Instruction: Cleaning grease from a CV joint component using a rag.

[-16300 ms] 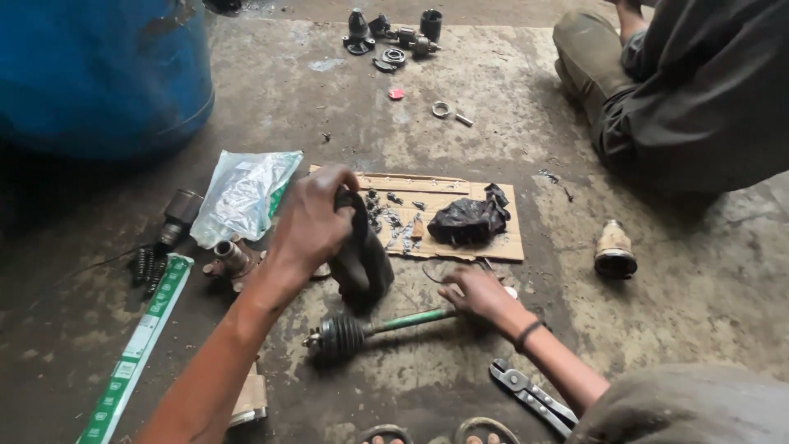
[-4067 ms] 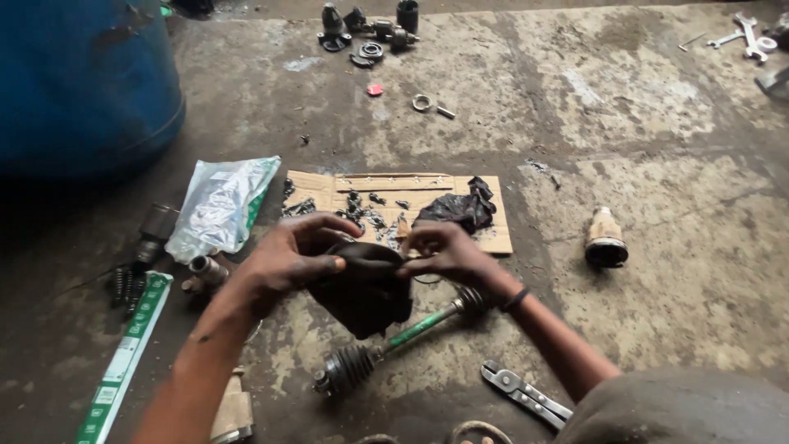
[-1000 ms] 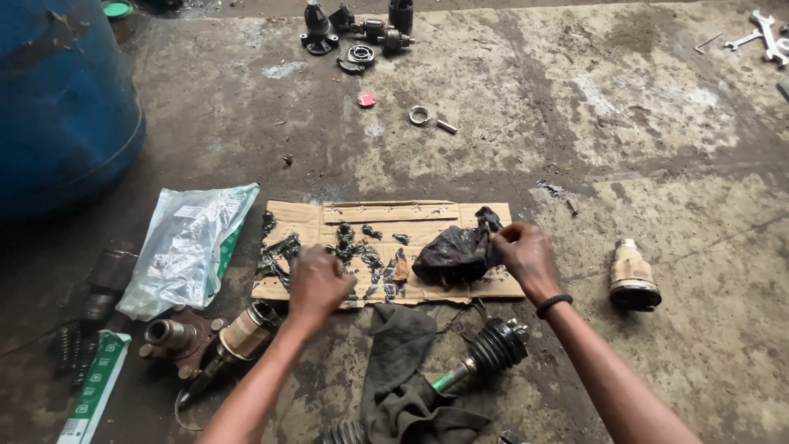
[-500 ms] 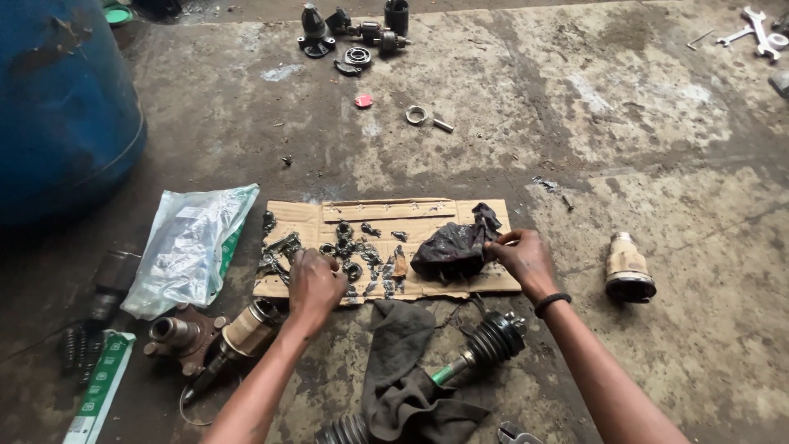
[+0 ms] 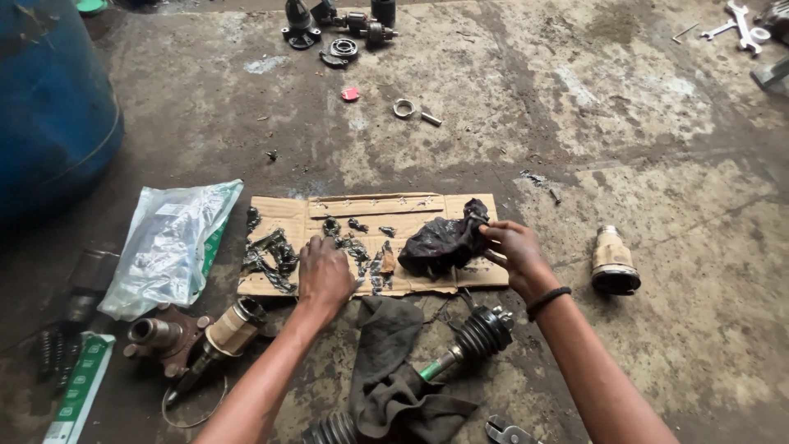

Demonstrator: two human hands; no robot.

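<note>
Nearest, at 6 o'clock: steel drive shaft with a green-painted middle and a ribbed black rubber boot (image 5: 483, 333), lying slantwise on the stained concrete floor (image 5: 657, 189). A dark grey rag (image 5: 394, 378) is draped over its lower length. At 5 o'clock, the head of a pair of pliers (image 5: 507, 431), cut by the frame edge.

At 8 o'clock: rusty brown joint housing (image 5: 160, 337) touching a tan-and-black cylindrical joint (image 5: 233, 326); beside them a long white-and-green carton (image 5: 80, 386).

Centre: flat brown cardboard sheet (image 5: 386, 215) smeared with black grease and scattered small dark parts (image 5: 271, 253).
- Left hand (image 5: 324, 273): palm down on the cardboard's near edge, fingers curled over the small greasy pieces; whether it grips any of them cannot be told.
- Right hand (image 5: 514, 255): wears a black wristband; fingertips pinched together on the right edge of a crumpled black greasy plastic wrapper (image 5: 444, 244), which rests on the right half of the cardboard.

At 9 o'clock: clear plastic bag with green print (image 5: 168, 247), just beside the cardboard. At 3 o'clock: cream squat bottle with a black base (image 5: 614, 261), on its side, near the right hand but apart from it.

At 10 o'clock: large blue drum (image 5: 49, 107). At 12 o'clock: small red cap (image 5: 351, 94), metal ring (image 5: 403, 108), cluster of dark metal joint parts (image 5: 341, 20). At 1 o'clock, far corner: silver spanners (image 5: 740, 18).
</note>
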